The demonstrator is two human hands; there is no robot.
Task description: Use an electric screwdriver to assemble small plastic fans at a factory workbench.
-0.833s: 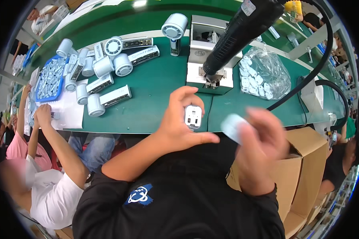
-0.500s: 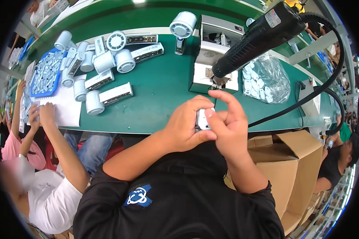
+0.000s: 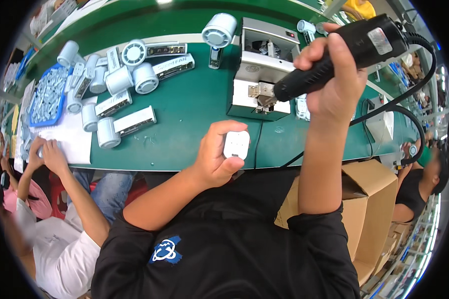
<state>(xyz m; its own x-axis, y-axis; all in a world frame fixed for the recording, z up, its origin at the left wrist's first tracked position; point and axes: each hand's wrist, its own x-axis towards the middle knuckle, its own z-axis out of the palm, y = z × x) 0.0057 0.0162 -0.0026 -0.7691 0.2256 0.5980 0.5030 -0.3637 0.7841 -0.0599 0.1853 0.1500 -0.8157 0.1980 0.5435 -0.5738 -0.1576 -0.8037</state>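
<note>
Held: one black screwdriver, one white piece. Tabletop: one silver machine, one blue tray.

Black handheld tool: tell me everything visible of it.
This black tool looks plastic, with a thick body bearing a silvery sticker, a slimmer nose section and a cable at its rear. It slants, nose down and leftward, in the right hand, the nose by the silvery machine; contact there is unclear.

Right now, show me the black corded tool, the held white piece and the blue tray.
black corded tool (image 3: 366, 43), head view, on its thick body
held white piece (image 3: 237, 143), head view, on its upward face
blue tray (image 3: 60, 110), head view, on its right rim
</note>
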